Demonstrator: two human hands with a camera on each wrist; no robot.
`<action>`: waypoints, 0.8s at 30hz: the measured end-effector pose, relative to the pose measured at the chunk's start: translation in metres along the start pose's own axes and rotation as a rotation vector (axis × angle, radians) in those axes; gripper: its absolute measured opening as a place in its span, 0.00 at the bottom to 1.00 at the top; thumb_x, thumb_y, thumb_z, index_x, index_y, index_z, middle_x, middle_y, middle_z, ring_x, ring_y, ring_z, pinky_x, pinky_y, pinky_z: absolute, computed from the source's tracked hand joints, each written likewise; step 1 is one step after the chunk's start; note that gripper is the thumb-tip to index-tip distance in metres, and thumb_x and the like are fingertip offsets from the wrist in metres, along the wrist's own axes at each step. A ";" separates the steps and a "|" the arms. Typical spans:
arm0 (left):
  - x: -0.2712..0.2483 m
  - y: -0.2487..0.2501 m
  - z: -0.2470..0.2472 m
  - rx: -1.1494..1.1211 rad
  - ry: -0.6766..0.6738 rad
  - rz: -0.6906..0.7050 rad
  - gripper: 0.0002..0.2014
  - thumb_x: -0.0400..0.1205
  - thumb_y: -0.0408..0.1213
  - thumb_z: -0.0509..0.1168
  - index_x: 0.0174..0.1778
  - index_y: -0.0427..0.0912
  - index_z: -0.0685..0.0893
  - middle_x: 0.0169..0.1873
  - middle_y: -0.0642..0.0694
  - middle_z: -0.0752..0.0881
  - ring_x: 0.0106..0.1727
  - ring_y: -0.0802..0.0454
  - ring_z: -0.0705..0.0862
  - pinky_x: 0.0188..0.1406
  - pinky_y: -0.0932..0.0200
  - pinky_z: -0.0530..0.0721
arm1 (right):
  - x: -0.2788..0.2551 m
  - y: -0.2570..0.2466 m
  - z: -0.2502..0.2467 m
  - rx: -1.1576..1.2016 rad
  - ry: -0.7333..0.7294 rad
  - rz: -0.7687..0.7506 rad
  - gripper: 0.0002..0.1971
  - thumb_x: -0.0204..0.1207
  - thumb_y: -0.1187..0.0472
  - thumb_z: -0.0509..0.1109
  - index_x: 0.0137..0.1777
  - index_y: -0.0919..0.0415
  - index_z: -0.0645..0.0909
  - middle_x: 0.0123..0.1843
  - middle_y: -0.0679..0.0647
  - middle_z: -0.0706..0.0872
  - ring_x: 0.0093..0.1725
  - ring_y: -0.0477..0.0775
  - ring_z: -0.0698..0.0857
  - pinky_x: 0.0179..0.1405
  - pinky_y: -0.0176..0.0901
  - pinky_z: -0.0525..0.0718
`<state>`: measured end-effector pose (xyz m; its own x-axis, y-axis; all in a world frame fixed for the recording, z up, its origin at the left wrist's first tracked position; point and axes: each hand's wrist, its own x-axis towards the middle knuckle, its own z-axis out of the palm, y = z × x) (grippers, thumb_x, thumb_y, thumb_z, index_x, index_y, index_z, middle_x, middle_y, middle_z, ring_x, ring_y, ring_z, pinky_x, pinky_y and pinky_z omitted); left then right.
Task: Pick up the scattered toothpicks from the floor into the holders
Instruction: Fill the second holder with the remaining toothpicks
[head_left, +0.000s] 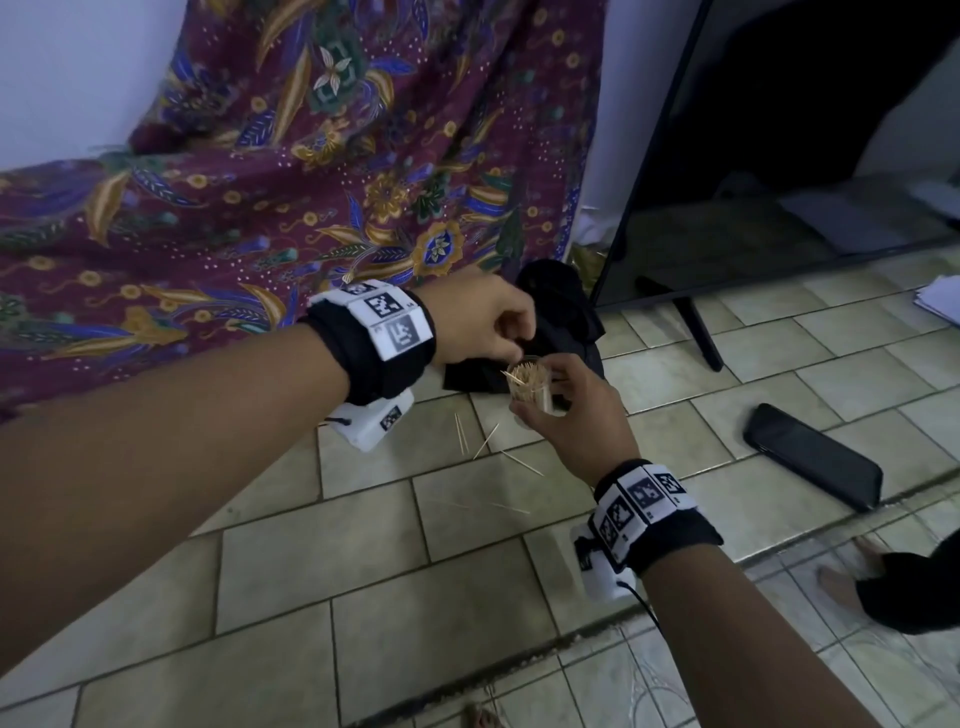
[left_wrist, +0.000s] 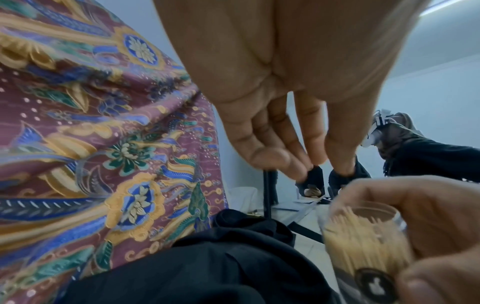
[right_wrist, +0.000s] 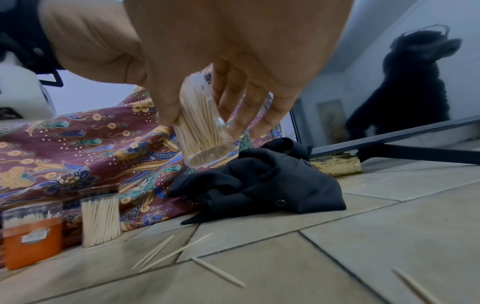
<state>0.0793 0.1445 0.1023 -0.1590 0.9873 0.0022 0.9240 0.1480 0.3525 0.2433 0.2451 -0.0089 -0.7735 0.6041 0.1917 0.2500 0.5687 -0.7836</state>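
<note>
Orange holder (right_wrist: 31, 236) cut by left edge; held holder (right_wrist: 202, 123) blurred.

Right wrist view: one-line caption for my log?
Right hand grips a full toothpick holder above loose toothpicks on the tiled floor.

Pale tiled floor (head_left: 467, 597) spreads out underfoot, dark grout lines running across it, and a maroon floral cloth (head_left: 260, 182) drapes down against the plain white wall (head_left: 78, 67). On the right stands a black flat screen (head_left: 779, 156) on a thin leg, a crumpled black garment (head_left: 566, 312) beside its corner. A dark phone (head_left: 813, 456) lies flat on the tiles under dim, cool light.
</note>
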 end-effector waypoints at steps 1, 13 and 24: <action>0.000 -0.002 -0.002 0.012 -0.063 -0.023 0.10 0.77 0.43 0.75 0.53 0.48 0.88 0.45 0.55 0.88 0.45 0.59 0.84 0.47 0.61 0.81 | 0.001 0.001 -0.001 0.004 0.003 0.003 0.23 0.67 0.52 0.83 0.60 0.49 0.79 0.51 0.38 0.85 0.51 0.37 0.82 0.47 0.22 0.75; 0.029 0.010 0.028 0.027 -0.068 -0.020 0.02 0.79 0.39 0.70 0.42 0.50 0.87 0.40 0.54 0.87 0.44 0.56 0.81 0.51 0.53 0.84 | 0.009 0.003 -0.011 -0.033 -0.010 -0.030 0.23 0.68 0.51 0.82 0.61 0.49 0.78 0.53 0.42 0.86 0.52 0.41 0.83 0.53 0.40 0.84; -0.006 -0.043 0.079 0.451 -0.398 0.019 0.20 0.85 0.32 0.58 0.73 0.48 0.78 0.69 0.44 0.78 0.67 0.44 0.79 0.60 0.53 0.77 | -0.006 0.020 -0.033 -0.063 0.035 0.041 0.23 0.67 0.50 0.83 0.58 0.43 0.76 0.48 0.32 0.81 0.51 0.30 0.79 0.45 0.19 0.73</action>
<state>0.0678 0.1366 0.0136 -0.0794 0.9231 -0.3763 0.9956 0.0547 -0.0760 0.2725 0.2713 -0.0067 -0.7411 0.6463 0.1818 0.3179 0.5763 -0.7529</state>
